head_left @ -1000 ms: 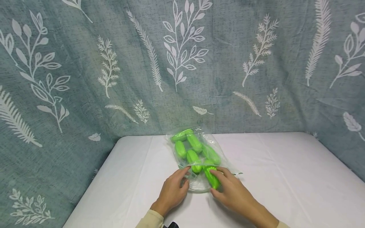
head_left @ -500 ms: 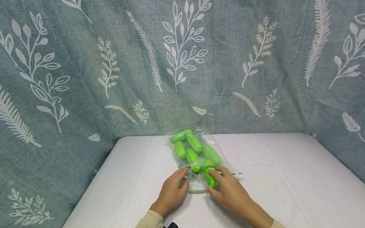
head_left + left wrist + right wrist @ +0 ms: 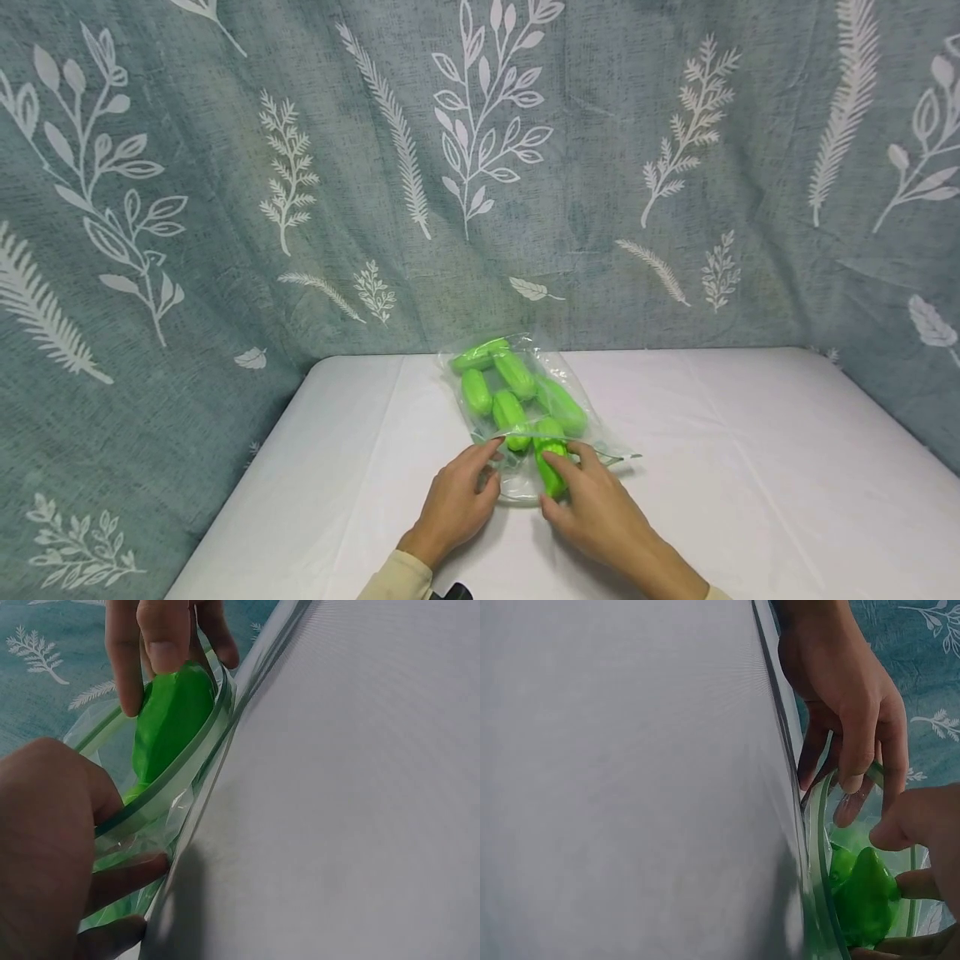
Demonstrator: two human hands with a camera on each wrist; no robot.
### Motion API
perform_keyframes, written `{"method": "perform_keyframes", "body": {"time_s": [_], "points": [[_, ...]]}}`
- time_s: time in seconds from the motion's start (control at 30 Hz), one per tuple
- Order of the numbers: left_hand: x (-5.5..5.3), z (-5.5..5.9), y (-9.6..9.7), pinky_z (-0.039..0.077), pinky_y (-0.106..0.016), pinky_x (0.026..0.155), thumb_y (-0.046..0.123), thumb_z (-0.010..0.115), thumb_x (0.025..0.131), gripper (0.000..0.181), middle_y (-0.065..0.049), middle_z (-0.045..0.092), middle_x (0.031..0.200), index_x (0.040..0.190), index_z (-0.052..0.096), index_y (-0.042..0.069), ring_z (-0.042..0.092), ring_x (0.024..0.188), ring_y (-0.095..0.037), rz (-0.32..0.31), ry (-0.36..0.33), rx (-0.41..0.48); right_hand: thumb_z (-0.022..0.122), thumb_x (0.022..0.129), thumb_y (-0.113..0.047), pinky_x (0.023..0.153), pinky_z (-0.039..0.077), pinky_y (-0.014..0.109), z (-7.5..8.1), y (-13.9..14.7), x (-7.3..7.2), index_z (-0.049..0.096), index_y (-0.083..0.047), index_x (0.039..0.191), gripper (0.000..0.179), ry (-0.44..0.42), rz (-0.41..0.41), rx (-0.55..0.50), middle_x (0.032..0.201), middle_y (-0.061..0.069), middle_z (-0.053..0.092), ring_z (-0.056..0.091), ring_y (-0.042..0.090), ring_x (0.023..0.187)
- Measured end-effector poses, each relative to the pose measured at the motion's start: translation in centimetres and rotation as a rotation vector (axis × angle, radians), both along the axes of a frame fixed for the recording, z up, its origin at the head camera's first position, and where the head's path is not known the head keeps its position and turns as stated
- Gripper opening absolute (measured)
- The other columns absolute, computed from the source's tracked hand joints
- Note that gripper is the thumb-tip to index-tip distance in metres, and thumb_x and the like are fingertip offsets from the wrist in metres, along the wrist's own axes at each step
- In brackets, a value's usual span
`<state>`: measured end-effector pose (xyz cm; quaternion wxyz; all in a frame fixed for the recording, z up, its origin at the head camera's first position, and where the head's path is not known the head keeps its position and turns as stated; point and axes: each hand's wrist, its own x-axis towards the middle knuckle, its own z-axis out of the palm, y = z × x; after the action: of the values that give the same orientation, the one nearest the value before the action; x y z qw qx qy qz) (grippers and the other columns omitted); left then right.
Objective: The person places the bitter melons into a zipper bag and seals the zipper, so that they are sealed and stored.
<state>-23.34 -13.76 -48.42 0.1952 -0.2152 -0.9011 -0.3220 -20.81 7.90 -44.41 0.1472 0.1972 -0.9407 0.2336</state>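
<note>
A clear zip bag lies on the table with its mouth toward me and several green cucumbers inside. My left hand holds the left side of the mouth; in the left wrist view its fingers lie on both sides of the zip strip. My right hand grips one cucumber between thumb and fingers, at the right side of the mouth. The right wrist view shows that cucumber end-on within the bag's opening. Its far end lies under the plastic.
A white-covered table spreads out on both sides of the bag. Behind and to the sides hangs a blue-green curtain with white leaf prints. The bag's far end lies close to the table's back edge.
My right hand has shifted a little to the left, and the cucumber in it has turned to lie straighter along the bag. The left hand holds its place.
</note>
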Motion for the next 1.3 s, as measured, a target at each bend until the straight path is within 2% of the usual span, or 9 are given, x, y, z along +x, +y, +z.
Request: {"method": "perform_keyframes", "body": {"time_s": [0.17, 0.33, 0.43, 0.6, 0.9, 1.03, 1.3], "points": [[0.0, 0.1, 0.2, 0.056, -0.030, 0.081, 0.011, 0.062, 0.091, 0.049, 0.003, 0.070, 0.113, 0.140, 0.058, 0.015, 0.065, 0.094, -0.005, -0.002, -0.006, -0.004, 0.077, 0.078, -0.024, 0.079, 0.056, 0.055, -0.2, 0.3, -0.1, 0.068, -0.013, 0.128, 0.052, 0.028, -0.020, 0.046, 0.132, 0.022, 0.057, 0.066, 0.040, 0.103], [0.0, 0.2, 0.2, 0.055, -0.031, 0.081, 0.012, 0.062, 0.091, 0.049, 0.004, 0.070, 0.112, 0.139, 0.059, 0.015, 0.065, 0.094, -0.005, 0.006, -0.003, -0.008, 0.080, 0.077, -0.026, 0.079, 0.051, 0.053, -0.3, 0.2, -0.4, 0.070, -0.012, 0.123, 0.049, 0.128, -0.047, 0.093, 0.124, 0.021, 0.063, 0.066, 0.037, 0.108], [-0.1, 0.2, 0.2, 0.055, -0.030, 0.080, 0.011, 0.062, 0.091, 0.049, 0.004, 0.070, 0.112, 0.139, 0.059, 0.016, 0.065, 0.094, -0.006, 0.010, -0.001, -0.008, 0.082, 0.076, -0.026, 0.077, 0.049, 0.051, -0.4, 0.2, -0.6, 0.071, -0.010, 0.121, 0.049, 0.170, -0.054, 0.090, 0.121, 0.020, 0.065, 0.066, 0.037, 0.107], [-0.1, 0.2, 0.1, 0.055, -0.029, 0.077, 0.011, 0.061, 0.091, 0.048, 0.004, 0.071, 0.110, 0.138, 0.060, 0.016, 0.065, 0.091, -0.005, 0.012, 0.000, -0.006, 0.084, 0.075, -0.023, 0.081, 0.051, 0.054, -0.6, 0.3, -0.8, 0.072, -0.008, 0.118, 0.047, 0.213, -0.033, 0.049, 0.118, 0.021, 0.066, 0.067, 0.038, 0.103], [-0.1, 0.2, 0.1, 0.056, -0.032, 0.081, 0.011, 0.062, 0.090, 0.048, 0.004, 0.070, 0.110, 0.138, 0.060, 0.016, 0.066, 0.094, -0.007, 0.019, -0.005, -0.016, 0.084, 0.077, -0.019, 0.091, 0.053, 0.054, -0.5, 0.1, -1.1, 0.070, -0.005, 0.121, 0.048, 0.168, -0.005, -0.015, 0.124, 0.024, 0.062, 0.064, 0.041, 0.110], [-0.1, 0.1, 0.0, 0.056, -0.033, 0.082, 0.012, 0.062, 0.091, 0.048, 0.003, 0.070, 0.111, 0.139, 0.059, 0.016, 0.066, 0.094, -0.007, 0.013, -0.005, -0.010, 0.085, 0.076, -0.016, 0.090, 0.054, 0.052, -0.6, -0.1, -1.5, 0.069, -0.003, 0.120, 0.049, 0.179, 0.003, -0.016, 0.121, 0.023, 0.063, 0.065, 0.040, 0.106], [0.0, 0.0, 0.0, 0.056, -0.034, 0.085, 0.011, 0.061, 0.091, 0.050, 0.003, 0.070, 0.113, 0.140, 0.058, 0.016, 0.066, 0.096, -0.007, 0.002, -0.006, -0.001, 0.086, 0.075, -0.014, 0.079, 0.058, 0.049, -0.8, -0.5, -2.1, 0.069, -0.001, 0.118, 0.048, 0.200, -0.002, -0.031, 0.111, 0.019, 0.062, 0.068, 0.037, 0.090]]}}
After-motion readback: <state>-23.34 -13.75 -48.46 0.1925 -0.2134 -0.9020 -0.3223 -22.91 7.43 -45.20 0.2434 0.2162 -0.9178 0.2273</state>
